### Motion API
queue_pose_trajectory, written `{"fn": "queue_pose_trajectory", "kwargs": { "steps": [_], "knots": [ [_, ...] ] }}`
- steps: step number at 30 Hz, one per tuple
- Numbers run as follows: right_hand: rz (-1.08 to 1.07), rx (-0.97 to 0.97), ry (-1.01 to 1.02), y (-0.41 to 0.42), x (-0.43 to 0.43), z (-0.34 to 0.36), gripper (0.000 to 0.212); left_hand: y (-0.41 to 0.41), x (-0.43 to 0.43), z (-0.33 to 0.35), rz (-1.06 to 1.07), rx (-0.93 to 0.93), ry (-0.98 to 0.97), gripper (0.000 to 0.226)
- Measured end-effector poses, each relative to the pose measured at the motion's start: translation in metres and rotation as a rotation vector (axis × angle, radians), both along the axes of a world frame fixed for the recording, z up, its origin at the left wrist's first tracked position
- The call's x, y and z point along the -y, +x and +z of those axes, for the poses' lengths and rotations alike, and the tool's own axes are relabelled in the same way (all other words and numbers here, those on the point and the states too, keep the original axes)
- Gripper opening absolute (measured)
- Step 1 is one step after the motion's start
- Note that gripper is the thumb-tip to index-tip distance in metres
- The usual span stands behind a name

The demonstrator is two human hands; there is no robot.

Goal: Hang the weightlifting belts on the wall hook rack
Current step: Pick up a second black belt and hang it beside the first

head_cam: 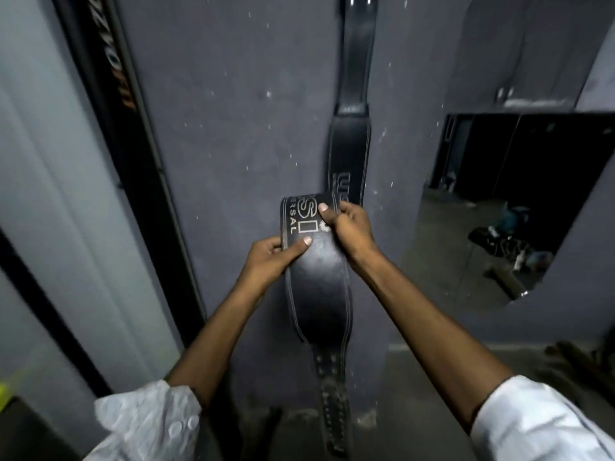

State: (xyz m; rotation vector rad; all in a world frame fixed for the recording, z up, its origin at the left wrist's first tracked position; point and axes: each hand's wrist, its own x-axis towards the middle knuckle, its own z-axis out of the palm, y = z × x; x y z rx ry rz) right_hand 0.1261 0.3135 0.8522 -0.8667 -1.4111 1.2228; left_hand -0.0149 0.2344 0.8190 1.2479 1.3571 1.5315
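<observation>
A black leather weightlifting belt (319,294) with white lettering is held in front of the dark grey wall (233,128). My left hand (269,257) grips its left edge, thumb on the face. My right hand (346,224) pinches its upper right edge. The belt's narrow, hole-punched tail hangs down toward the floor. Behind it a second black belt (349,148) hangs flat on the wall from above; its top runs out of the frame, so the hook is hidden.
A black frame (133,134) with orange lettering runs diagonally at the left beside a pale panel. A wall mirror (519,201) at the right reflects a dim room with items on the floor. Concrete floor (432,377) lies below.
</observation>
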Motion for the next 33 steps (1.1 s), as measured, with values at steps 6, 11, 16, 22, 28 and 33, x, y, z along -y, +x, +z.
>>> {"fn": "queue_pose_trajectory", "kwargs": {
  "steps": [6,11,16,22,28,33],
  "knots": [
    [-0.081,-0.063,0.200,0.000,0.024,0.143,0.023,0.005,0.047,0.081,-0.044,-0.043,0.182,0.019],
    [-0.059,-0.151,0.356,-0.003,0.050,0.226,0.026,-0.004,0.073,0.095,-0.164,-0.311,0.149,0.020],
    [-0.031,-0.201,0.500,0.001,0.083,0.292,0.022,-0.025,0.094,0.140,-0.260,-0.546,0.129,0.037],
    [0.037,-0.209,0.611,0.006,0.107,0.325,0.027,-0.023,0.105,0.283,-0.273,-0.075,0.445,0.049],
    [0.079,-0.109,0.699,0.015,0.125,0.317,0.030,0.001,0.108,0.360,-0.127,0.089,0.509,0.051],
    [0.206,-0.066,0.651,0.046,0.142,0.263,0.044,0.014,0.102,0.349,-0.183,0.080,0.512,0.031]
  ]
}}
